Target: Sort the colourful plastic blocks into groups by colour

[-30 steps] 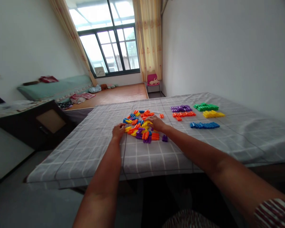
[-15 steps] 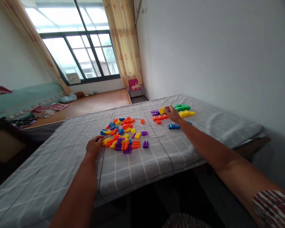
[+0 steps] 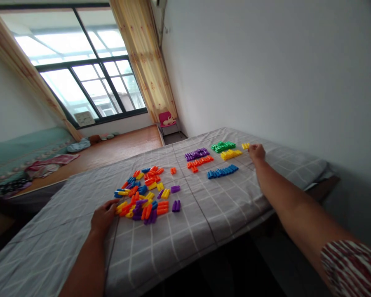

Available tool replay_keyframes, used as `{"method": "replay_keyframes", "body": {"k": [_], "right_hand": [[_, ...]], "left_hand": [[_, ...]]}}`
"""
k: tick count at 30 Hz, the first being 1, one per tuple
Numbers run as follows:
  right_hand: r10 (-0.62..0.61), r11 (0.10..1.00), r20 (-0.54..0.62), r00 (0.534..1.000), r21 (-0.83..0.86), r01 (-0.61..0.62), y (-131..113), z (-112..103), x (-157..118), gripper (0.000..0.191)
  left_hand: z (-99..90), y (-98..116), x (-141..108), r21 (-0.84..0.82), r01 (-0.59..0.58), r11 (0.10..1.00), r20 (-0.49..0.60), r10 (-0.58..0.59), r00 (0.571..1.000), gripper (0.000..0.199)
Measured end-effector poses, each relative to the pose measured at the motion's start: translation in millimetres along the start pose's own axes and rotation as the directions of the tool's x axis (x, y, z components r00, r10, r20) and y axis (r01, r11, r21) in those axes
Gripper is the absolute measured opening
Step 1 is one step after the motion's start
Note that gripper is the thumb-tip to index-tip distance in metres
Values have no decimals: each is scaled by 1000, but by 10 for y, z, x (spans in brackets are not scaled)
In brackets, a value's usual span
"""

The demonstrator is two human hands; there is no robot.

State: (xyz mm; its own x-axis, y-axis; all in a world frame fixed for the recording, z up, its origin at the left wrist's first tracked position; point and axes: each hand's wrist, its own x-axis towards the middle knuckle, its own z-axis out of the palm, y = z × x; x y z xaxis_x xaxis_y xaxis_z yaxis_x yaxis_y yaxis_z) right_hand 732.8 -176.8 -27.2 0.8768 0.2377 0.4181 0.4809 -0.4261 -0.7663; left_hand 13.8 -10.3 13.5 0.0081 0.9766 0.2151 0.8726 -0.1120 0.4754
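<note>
At the R side of the tbl. (image 3: 188,231), past the sorted grps, the R hand (image 3: 257,152) has its fingertips closed on the R end of a yellow piece (image 3: 245,146); can't tell if the piece touches the cloth. L hand (image 3: 103,215) rests at the L edge of the mixed pile (image 3: 142,196), fingers curled, by yellow bits; can't tell if it grips any.

Nearest the yellow piece: yellow grp (image 3: 231,154) just L & nearer the person, green grp (image 3: 223,147) further L. Then orange grp (image 3: 200,161), purple grp (image 3: 196,154) behind it, blue row (image 3: 222,171) in front. These grps lie btwn the yellow piece & mixed pile. A lone orange piece (image 3: 173,170) and two purple pieces (image 3: 175,189) sit apart, R of the pile. Further out: pink chair (image 3: 166,119), window (image 3: 92,78), curtain (image 3: 145,62), wall (image 3: 266,62).

Yellow piece runs approx. L–R, free end twd the green grp, short ridges side by side across it.

Vs. the prev. frame: R hand & yellow piece were by the purple grp, now R of the green & yellow grps; purple grp & blue row now show w/o the arm over them. L hand still at the pile's edge.
</note>
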Motion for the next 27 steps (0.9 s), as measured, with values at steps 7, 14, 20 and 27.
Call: {"method": "replay_keyframes", "body": {"k": [7, 14, 20, 27], "right_hand": [[-132, 983, 83, 988, -119, 142, -91, -14, -157, 33], [-133, 938, 195, 972, -291, 187, -207, -64, -266, 36], [-116, 932, 221, 968, -313, 183, -211, -92, -256, 36], [-75, 971, 165, 984, -211, 109, -201, -122, -226, 40]], "left_hand": [[-11, -5, 32, 39, -4, 999, 22, 3, 1000, 39], [-13, 14, 10, 21, -11, 1000, 27, 10, 1000, 40], [0, -7, 8, 5, -7, 1000, 13, 7, 1000, 37], [22, -41, 27, 25, -24, 999, 7, 24, 1000, 39]]}}
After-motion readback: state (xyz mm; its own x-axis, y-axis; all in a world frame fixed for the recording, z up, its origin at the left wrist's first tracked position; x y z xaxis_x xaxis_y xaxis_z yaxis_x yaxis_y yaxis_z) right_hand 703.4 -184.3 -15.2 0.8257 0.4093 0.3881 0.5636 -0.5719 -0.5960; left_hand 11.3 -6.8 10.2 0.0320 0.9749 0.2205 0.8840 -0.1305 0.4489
